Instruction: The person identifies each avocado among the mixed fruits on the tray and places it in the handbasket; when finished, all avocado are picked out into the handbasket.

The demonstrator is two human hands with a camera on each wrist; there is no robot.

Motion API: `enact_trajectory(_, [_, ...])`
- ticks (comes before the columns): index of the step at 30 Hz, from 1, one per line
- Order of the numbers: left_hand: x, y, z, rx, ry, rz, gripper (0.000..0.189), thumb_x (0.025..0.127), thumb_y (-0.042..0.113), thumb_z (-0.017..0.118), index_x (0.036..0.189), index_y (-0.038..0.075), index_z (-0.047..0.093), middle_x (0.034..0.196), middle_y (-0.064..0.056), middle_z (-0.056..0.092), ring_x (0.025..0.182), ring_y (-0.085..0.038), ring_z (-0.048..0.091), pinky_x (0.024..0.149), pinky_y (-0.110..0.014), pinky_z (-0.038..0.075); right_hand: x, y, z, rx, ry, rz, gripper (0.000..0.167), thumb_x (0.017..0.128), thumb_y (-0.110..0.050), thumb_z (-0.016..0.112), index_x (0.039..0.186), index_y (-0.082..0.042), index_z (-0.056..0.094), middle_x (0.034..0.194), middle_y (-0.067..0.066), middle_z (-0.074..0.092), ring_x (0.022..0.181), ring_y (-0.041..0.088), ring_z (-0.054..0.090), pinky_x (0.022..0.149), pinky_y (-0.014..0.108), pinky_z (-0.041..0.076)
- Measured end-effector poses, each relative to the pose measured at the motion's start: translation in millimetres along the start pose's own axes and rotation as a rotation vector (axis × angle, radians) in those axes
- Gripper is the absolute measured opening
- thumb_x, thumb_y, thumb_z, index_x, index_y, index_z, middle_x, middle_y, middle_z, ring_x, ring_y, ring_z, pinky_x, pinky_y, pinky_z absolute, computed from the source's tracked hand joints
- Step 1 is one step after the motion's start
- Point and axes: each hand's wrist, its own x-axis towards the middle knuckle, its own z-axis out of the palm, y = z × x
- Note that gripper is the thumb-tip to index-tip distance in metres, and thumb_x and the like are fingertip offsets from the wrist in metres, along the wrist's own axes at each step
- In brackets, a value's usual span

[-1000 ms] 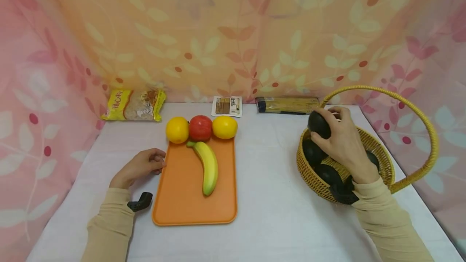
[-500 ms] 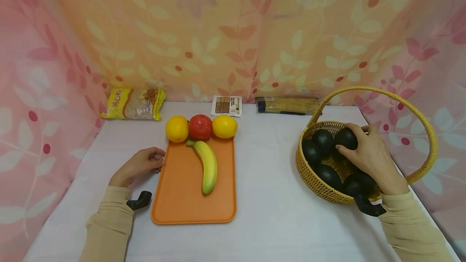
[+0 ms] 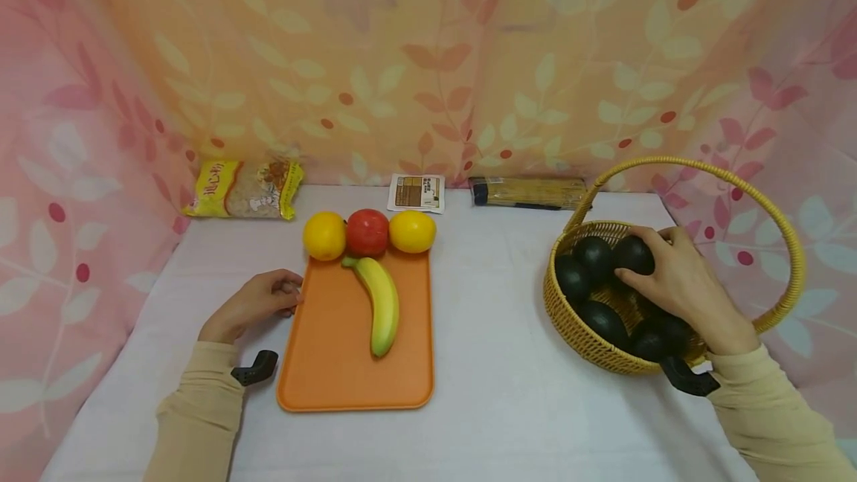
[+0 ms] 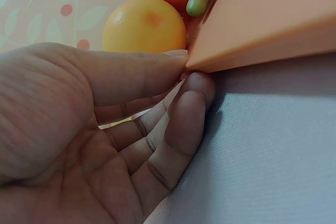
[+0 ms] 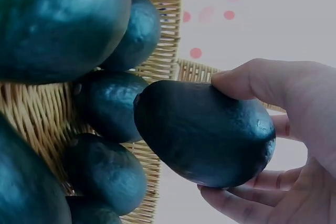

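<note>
In the head view, my left hand (image 3: pixel 257 303) is at the left edge of the orange tray (image 3: pixel 361 385). Up close in the left wrist view, thumb and fingers pinch the tray's edge. My right hand (image 3: pixel 683 277) grips a dark avocado (image 5: pixel 205 132) between thumb and fingers, over the right back of the wicker basket (image 3: pixel 569 337). Several more dark avocados (image 3: pixel 602 322) lie inside. A banana (image 3: pixel 382 307) rests on the tray. Along its far end sit a yellow-orange fruit (image 3: pixel 324 236), a red fruit (image 3: pixel 367 233) and a lemon (image 3: pixel 412 232).
The basket's tall handle (image 3: pixel 790 244) arches up and over to the right of my right hand. Along the back lie a yellow food bag (image 3: pixel 244 190), a white-and-brown packet (image 3: pixel 416 193) and a long packet (image 3: pixel 529 193). Floral cloth (image 3: pixel 428 58) surrounds the white table.
My right hand has moved rightward from the basket's back left, where it gripped an avocado, and now holds one at the right back. An avocado lies where it was. My left hand stays.
</note>
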Motion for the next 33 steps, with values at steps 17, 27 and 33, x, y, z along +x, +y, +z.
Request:
enact_trajectory(17, [-1.9, 0.8, -0.5, 0.006, 0.002, 0.0, 0.041, 0.094, 0.013, 0.062, 0.127, -0.008, 0.05, 0.095, -0.011, 0.062, 0.077, -0.014, 0.058, 0.07, -0.024, 0.052, 12.3, -1.0, 12.3, -0.039, -0.303, -0.015, 0.068, 0.083, -0.037, 0.075, 0.131, 0.003, 0.048, 0.119, 0.04, 0.051, 0.105, 0.054, 0.053, 0.087, 0.07, 0.044])
enact_trajectory(27, [-2.0, 2.0, -0.9, 0.007, 0.006, -0.008, 0.04, 0.094, 0.012, 0.061, 0.126, -0.008, 0.05, 0.096, -0.012, 0.063, 0.078, -0.015, 0.059, 0.07, -0.025, 0.052, 11.9, 8.5, 10.1, -0.118, -0.369, -0.078, 0.052, 0.083, -0.026, 0.074, 0.117, 0.01, 0.057, 0.097, 0.028, 0.067, 0.085, 0.041, 0.065, 0.081, 0.06, 0.051])
enact_trajectory(33, [-0.4, 1.2, -0.2, 0.011, 0.002, -0.014, 0.041, 0.094, 0.014, 0.062, 0.127, -0.008, 0.05, 0.095, -0.012, 0.064, 0.077, -0.015, 0.059, 0.07, -0.025, 0.052, 12.0, 13.8, 9.5, -0.135, -0.403, -0.074, 0.047, 0.084, -0.023, 0.072, 0.11, 0.014, 0.058, 0.095, 0.028, 0.067, 0.087, 0.044, 0.064, 0.084, 0.06, 0.05])
